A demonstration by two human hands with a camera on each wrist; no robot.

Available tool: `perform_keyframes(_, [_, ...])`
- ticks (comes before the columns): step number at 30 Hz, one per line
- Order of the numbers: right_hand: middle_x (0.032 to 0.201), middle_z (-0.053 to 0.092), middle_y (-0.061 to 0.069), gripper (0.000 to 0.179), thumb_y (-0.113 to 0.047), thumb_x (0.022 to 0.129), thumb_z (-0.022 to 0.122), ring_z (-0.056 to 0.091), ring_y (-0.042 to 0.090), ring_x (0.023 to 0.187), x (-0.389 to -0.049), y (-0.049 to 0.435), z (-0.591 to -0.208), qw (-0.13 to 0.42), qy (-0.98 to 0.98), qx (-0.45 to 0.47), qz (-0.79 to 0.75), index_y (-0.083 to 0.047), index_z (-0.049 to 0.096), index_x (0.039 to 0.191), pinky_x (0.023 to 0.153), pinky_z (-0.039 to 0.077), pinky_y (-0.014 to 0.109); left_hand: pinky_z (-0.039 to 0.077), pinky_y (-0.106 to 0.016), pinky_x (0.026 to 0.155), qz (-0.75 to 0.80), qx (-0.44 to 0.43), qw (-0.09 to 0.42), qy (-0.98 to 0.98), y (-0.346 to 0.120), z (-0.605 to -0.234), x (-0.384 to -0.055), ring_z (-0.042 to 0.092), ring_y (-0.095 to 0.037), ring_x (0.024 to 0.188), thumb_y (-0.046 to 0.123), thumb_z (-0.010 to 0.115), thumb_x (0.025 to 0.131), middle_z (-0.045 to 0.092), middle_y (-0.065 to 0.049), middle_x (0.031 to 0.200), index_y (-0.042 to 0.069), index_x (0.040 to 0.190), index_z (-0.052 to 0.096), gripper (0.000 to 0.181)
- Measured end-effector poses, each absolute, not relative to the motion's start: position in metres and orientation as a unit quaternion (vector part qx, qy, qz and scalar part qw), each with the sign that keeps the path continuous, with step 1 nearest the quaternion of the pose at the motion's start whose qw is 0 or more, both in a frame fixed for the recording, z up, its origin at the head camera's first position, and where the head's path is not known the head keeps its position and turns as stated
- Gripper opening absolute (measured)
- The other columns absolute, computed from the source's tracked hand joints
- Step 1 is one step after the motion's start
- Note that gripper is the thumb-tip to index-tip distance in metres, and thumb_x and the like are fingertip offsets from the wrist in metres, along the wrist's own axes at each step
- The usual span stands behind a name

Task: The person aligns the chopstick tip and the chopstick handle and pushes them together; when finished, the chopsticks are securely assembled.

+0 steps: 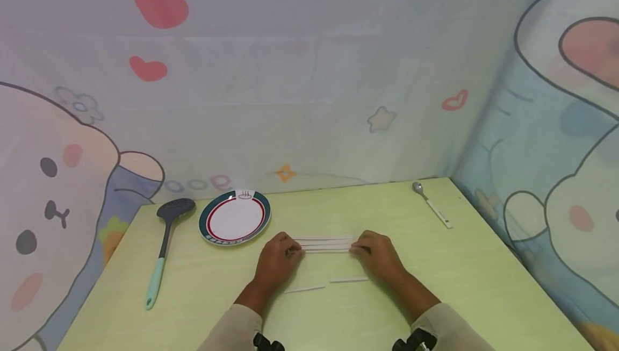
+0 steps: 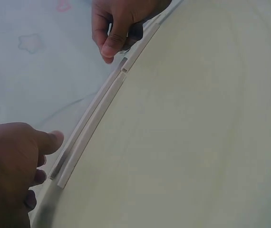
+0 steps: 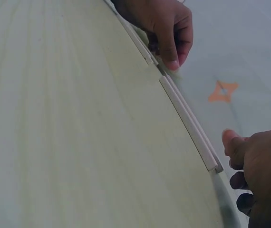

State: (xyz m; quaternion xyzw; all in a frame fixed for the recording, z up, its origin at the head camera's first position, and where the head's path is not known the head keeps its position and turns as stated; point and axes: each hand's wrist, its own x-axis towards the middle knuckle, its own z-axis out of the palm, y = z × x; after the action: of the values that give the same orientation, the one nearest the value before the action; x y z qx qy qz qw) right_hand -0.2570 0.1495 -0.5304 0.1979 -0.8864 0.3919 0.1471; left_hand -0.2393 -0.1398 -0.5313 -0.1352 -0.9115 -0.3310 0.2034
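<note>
Several thin white sticks [image 1: 324,244] lie side by side between the hands, running crosswise. My left hand [image 1: 279,257] is at their left ends, with curled fingers and the thumb pinching there. At the right ends my right hand [image 1: 378,254] pinches in the same way. In the left wrist view, the left hand [image 2: 12,166] shows its thumb above the curled fingers, beside a stick end; the exact contact is hard to make out. Nearer the person, one loose white stick [image 1: 303,289] lies at the left and another loose stick [image 1: 348,279] at the right, both on the table.
A plate [image 1: 235,219] with a dark green and red rim stands at the back left. Beside it lies a slotted turner [image 1: 162,249] with a mint handle. A small spoon [image 1: 432,205] lies at the back right of the pale yellow table [image 1: 483,286]. Printed curtains border the table.
</note>
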Motion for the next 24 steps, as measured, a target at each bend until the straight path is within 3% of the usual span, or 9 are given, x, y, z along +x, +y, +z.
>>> perform_keyframes(8, [0.072, 0.063, -0.006, 0.023, -0.018, 0.083, 0.096, 0.05, 0.005, 0.068, -0.253, 0.15, -0.527, 0.114, -0.899, 0.147, 0.397, -0.015, 0.076, 0.073, 0.064, 0.045, 0.023, 0.05, -0.026, 0.071, -0.366, -0.161, 0.163, -0.902, -0.141, -0.526, -0.223, 0.058, -0.009, 0.077, 0.011, 0.09, 0.087, 0.066, 0.005, 0.085, 0.012, 0.091, 0.083, 0.008])
perform_keyframes(15, [0.07, 0.057, -0.007, 0.03, -0.021, 0.092, 0.09, 0.047, 0.006, 0.066, -0.251, 0.153, -0.528, 0.121, -0.901, 0.157, 0.385, -0.015, 0.07, 0.069, 0.062, 0.043, 0.023, 0.052, -0.025, 0.077, -0.384, -0.209, 0.13, -0.89, -0.143, -0.531, -0.213, 0.059, -0.004, 0.081, 0.012, 0.092, 0.084, 0.069, 0.007, 0.084, 0.014, 0.09, 0.083, 0.01])
perform_keyframes(18, [0.073, 0.06, -0.006, 0.026, -0.015, 0.096, 0.085, 0.047, 0.006, 0.068, -0.248, 0.154, -0.528, 0.129, -0.902, 0.162, 0.379, -0.014, 0.074, 0.072, 0.064, 0.043, 0.023, 0.053, -0.025, 0.078, -0.387, -0.225, 0.121, -0.886, -0.145, -0.534, -0.21, 0.061, -0.005, 0.083, 0.016, 0.092, 0.085, 0.07, 0.007, 0.085, 0.014, 0.091, 0.084, 0.01])
perform_keyframes(24, [0.088, 0.071, -0.002, 0.012, -0.001, 0.093, 0.084, 0.059, 0.007, 0.08, -0.244, 0.156, -0.531, 0.132, -0.892, 0.169, 0.398, -0.011, 0.08, 0.089, 0.073, 0.052, 0.025, 0.052, -0.025, 0.078, -0.37, -0.257, 0.131, -0.883, -0.147, -0.539, -0.206, 0.064, -0.008, 0.084, 0.022, 0.094, 0.085, 0.073, 0.008, 0.086, 0.018, 0.091, 0.084, 0.012])
